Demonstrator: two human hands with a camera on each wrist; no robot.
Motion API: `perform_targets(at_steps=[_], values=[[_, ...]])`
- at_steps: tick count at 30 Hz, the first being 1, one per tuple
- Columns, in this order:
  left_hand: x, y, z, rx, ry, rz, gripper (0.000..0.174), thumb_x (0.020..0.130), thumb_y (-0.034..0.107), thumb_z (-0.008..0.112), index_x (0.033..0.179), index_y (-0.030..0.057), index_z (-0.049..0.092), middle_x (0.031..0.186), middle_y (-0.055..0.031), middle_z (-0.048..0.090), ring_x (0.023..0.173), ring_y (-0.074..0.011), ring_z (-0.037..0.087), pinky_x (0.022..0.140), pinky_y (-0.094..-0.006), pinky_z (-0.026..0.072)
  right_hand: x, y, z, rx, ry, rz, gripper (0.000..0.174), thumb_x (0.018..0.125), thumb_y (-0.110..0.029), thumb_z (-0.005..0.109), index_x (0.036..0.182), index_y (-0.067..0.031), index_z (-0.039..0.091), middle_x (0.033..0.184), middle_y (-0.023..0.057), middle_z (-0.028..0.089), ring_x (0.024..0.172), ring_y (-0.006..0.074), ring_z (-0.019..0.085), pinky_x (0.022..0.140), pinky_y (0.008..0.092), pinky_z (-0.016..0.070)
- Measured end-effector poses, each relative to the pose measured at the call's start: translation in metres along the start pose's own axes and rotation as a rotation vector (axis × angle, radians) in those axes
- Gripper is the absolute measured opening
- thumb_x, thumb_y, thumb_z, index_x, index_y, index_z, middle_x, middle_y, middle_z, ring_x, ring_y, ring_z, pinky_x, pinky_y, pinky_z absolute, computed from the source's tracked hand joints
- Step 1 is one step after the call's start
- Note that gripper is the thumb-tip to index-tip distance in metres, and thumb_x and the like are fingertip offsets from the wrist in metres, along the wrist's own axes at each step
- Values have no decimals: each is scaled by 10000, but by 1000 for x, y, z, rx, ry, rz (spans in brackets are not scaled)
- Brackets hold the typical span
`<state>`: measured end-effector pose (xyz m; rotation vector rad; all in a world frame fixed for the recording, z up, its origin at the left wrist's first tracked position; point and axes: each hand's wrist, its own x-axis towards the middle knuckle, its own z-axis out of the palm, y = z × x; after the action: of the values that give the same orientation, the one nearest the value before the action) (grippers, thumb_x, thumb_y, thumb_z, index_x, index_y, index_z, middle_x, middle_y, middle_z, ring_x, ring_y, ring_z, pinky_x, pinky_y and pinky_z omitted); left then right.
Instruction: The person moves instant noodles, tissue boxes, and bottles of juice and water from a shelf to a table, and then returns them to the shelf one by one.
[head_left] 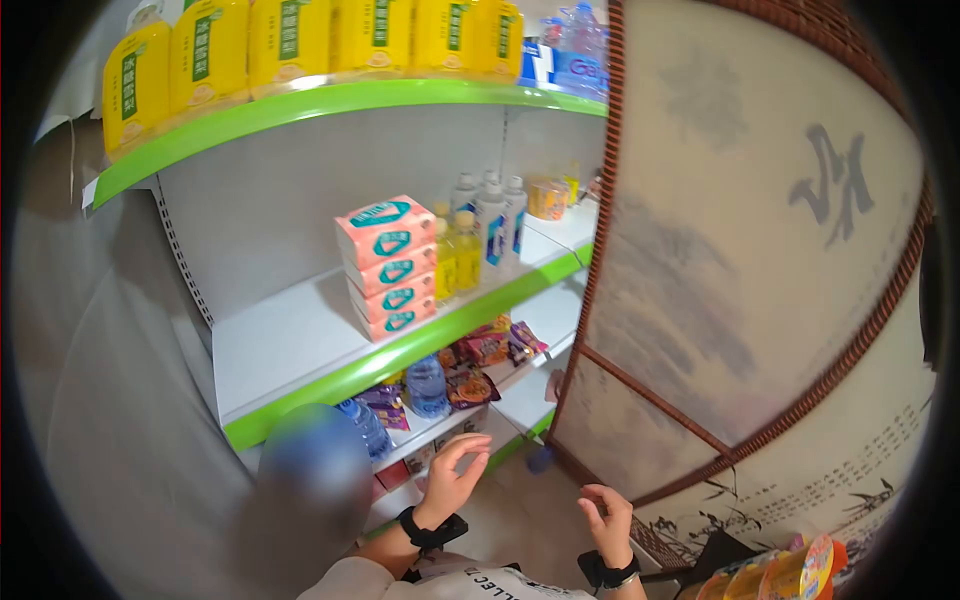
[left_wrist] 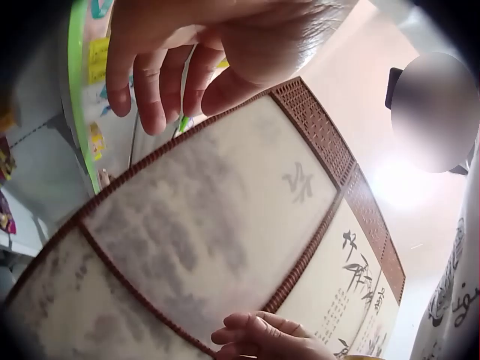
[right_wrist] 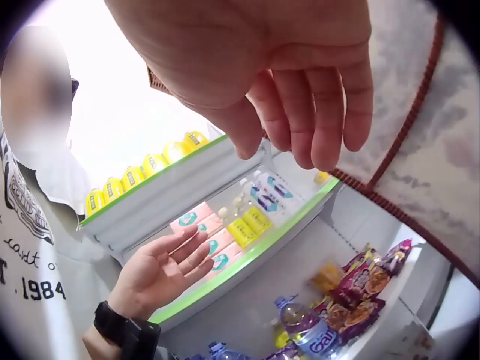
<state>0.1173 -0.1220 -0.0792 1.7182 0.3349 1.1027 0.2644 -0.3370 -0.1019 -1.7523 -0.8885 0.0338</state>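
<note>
Both hands hang in the air before the shelves and hold nothing. In the head view the left hand [head_left: 457, 482] is below the middle shelf, fingers loosely bent; the right hand [head_left: 610, 522] is lower right, near the folding screen. The left wrist view shows the left hand [left_wrist: 217, 56] at the top and the right hand [left_wrist: 274, 337] at the bottom. In the right wrist view the right hand [right_wrist: 277, 67] has relaxed fingers, and the left hand [right_wrist: 163, 271] is palm up. Pink tissue packs [head_left: 390, 270] stand stacked on the middle shelf beside yellow bottles [head_left: 466, 255].
Large yellow bottles [head_left: 290, 45] line the top shelf. White-capped bottles [head_left: 492, 225] stand behind the tissue stack's right side. Snack packets [head_left: 470, 385] and a water bottle [head_left: 427, 387] lie lower. A folding screen [head_left: 690, 230] borders the right; orange-lidded containers [head_left: 775, 575] sit lower right.
</note>
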Motion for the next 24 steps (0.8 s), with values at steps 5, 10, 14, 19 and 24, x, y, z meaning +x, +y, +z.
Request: perform_targets(at_steps=[5,10,14,19,24], values=[[34,-14,-80,49,135,35,274,832,-56,540,1101,-13,562,1140,-105,547,959,-163,579,835,-271,455,70,-38,71,58,-171,-124,214,754,-87,698,925,19,625,863,133,655,764,235,645,695,300,496],[70,-9,-130,-73,297,41,308,810,-69,552,1111,-7,549,1146,-110,538,1001,-175,565,816,-275,470,132,-84,129,33,-208,-278,203,759,-53,659,943,25,619,901,135,649,834,218,636,748,297,484],[106,2,-150,-104,291,88,377,803,-95,534,1172,-20,506,1227,-124,473,1084,-182,509,897,-305,443,166,-110,166,70,-174,-350,231,779,-30,629,1002,26,605,998,139,634,923,222,614,823,304,469],[138,10,-160,-106,270,131,499,806,-49,546,1288,-11,426,1342,-135,384,1238,-221,404,1011,-352,358,205,-114,194,200,-106,-289,356,786,-53,662,1116,22,554,1058,136,612,967,237,601,854,321,467],[158,11,-161,-49,255,125,662,821,22,538,1406,-23,232,1471,-167,237,1361,-280,234,1091,-420,191,250,-121,203,441,-89,-211,460,834,-38,600,1259,29,435,1237,140,514,1152,227,504,980,343,400]])
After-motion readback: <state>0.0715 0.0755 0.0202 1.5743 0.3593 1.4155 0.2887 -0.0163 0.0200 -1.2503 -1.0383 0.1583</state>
